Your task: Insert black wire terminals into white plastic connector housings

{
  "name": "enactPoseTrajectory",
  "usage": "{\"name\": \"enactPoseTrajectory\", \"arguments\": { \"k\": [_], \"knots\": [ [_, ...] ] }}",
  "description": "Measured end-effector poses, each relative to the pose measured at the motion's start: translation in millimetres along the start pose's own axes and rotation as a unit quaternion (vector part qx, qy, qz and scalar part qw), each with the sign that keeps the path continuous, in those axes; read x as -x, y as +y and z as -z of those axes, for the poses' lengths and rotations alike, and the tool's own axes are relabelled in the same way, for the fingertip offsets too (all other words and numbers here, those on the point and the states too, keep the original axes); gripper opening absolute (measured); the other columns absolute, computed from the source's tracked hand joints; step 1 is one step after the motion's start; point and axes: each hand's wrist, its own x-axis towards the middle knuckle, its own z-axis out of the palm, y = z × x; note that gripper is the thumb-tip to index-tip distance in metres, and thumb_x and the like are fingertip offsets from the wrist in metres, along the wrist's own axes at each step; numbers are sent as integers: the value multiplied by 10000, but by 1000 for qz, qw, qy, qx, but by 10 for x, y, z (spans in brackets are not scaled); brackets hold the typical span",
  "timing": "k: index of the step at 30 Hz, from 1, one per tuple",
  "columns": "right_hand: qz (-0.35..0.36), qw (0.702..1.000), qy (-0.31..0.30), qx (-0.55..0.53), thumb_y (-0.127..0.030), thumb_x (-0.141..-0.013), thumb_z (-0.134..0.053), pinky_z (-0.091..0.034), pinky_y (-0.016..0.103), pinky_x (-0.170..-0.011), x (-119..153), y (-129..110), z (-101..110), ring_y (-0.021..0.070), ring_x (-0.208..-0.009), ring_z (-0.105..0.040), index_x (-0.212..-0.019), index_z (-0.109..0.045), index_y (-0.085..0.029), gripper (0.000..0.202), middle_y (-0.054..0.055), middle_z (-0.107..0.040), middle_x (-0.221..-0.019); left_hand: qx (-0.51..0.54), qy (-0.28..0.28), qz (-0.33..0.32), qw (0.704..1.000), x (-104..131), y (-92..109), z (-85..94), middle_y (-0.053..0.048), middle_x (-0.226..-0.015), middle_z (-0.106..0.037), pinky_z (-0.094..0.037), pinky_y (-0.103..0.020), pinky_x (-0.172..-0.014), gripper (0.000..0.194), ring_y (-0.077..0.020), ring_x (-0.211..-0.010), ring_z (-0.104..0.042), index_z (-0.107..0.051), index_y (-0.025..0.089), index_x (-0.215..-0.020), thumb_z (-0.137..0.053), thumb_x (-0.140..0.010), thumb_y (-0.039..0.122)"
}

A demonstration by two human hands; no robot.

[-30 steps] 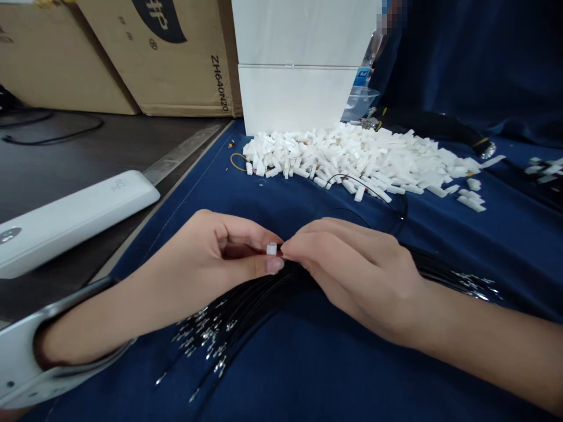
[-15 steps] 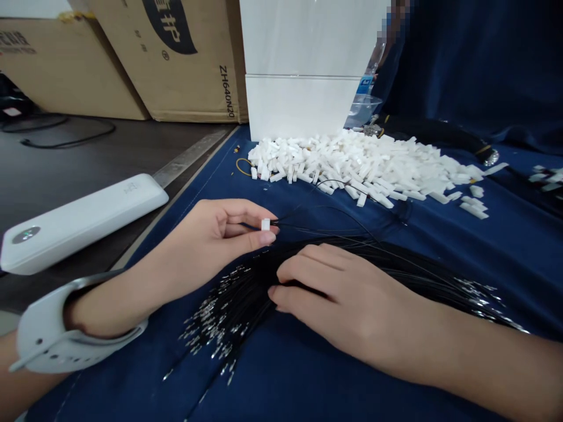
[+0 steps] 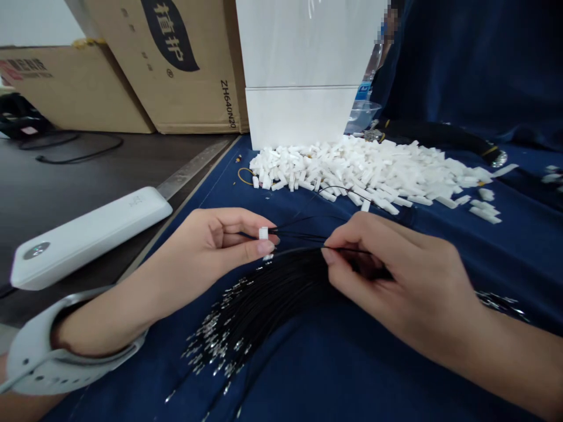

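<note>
A small white connector (image 3: 263,233) with thin black wires running out to the right is pinched between the thumb and fingers of my left hand (image 3: 224,240). To the right, my right hand (image 3: 396,264) pinches a thin black wire (image 3: 347,250) between thumb and index finger. Below both hands a thick bundle of black wires (image 3: 281,287) lies on the blue cloth, its shiny metal tips (image 3: 220,328) fanned toward the lower left. My right hand and forearm cover part of the bundle's right side.
A heap of white connectors (image 3: 352,170) lies behind my hands, before a white box (image 3: 299,117). A white power bank (image 3: 92,237) rests on the dark table (image 3: 145,155) at left. Cardboard boxes (image 3: 193,105), a plastic bottle (image 3: 367,82) and a yellow band (image 3: 244,174) are farther back.
My right hand has moved right and slightly up from the bundle and now pinches a wire. My left hand still holds the connector. The whole view has shifted slightly.
</note>
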Motion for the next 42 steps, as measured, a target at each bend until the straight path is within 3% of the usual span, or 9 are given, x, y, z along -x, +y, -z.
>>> {"name": "enactPoseTrajectory", "arguments": {
  "k": [9,23,35,42],
  "knots": [
    [9,999,28,29,-51,-865,-564,-377,208,-504,-9,82,-22,59,-561,-483,-791,-647,-113,127,-4,-564,-698,9,19,-4,1000,21,21,5,71,-813,-795,-542,-43,-737,104,-63,-793,-744,-745,255,-839,-756,-782,170],
    [27,999,15,31,-58,-869,-564,-373,205,-502,6,93,-45,61,-566,-474,-799,-647,-100,117,4,-570,-703,-16,8,-3,1000,2,6,-23,67,-821,-796,-550,-52,-729,110,-83,-815,-749,-750,260,-850,-764,-774,182],
    [55,996,-65,-16,-130,-954,-489,-409,227,-528,-7,18,-129,91,-612,-517,-843,-641,-90,192,19,-568,-752,-56,-17,-12,998,90,32,-173,97,-780,-789,-541,-21,-675,159,-71,-729,-746,-781,278,-817,-761,-746,137],
    [69,995,-67,-13,-100,-957,-478,-460,239,-589,20,15,-140,113,-676,-575,-877,-636,-112,177,36,-612,-803,-75,-24,-32,996,93,39,-197,110,-779,-785,-526,-4,-668,165,-49,-720,-736,-771,268,-799,-738,-758,111]
  ]
}}
